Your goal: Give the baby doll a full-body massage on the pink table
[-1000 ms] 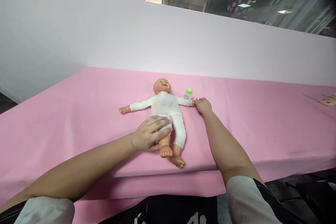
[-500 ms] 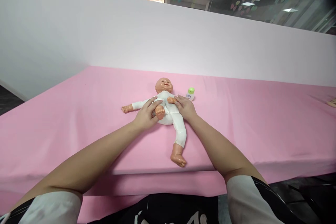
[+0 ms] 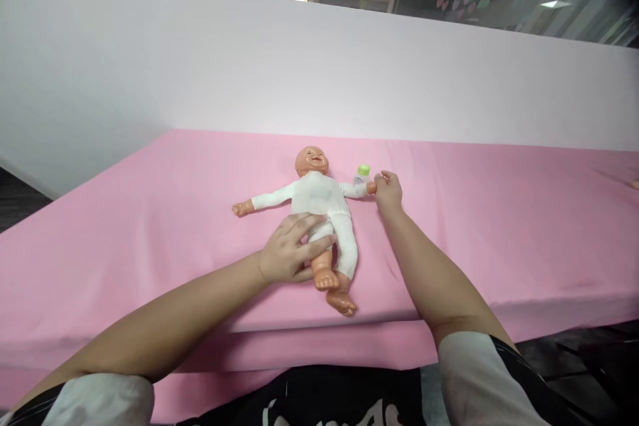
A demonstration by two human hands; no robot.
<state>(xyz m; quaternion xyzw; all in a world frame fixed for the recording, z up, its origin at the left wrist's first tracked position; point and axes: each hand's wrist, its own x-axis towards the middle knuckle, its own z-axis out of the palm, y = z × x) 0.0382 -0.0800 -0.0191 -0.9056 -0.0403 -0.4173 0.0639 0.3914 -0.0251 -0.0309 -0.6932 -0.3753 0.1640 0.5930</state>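
A bald, tan plastic baby doll (image 3: 319, 193) with a white body is being supported face-up on a pink cloth-covered surface (image 3: 200, 213), between the fingers of the two hands. By the left hand (image 3: 293, 249), one of its legs (image 3: 322, 259) is being grasped, the spread fingers being curved over the white thigh. By the closed fingers of the right hand (image 3: 388, 194), the doll's outstretched hand (image 3: 371, 188) is being gripped. Just left of the right fingers, a small clear bottle with a lime-green cap (image 3: 361, 176) is standing, its lower part being partly hidden by the doll's arm. Just below the left fingers, the other ankle is being partly covered by the held leg's foot.
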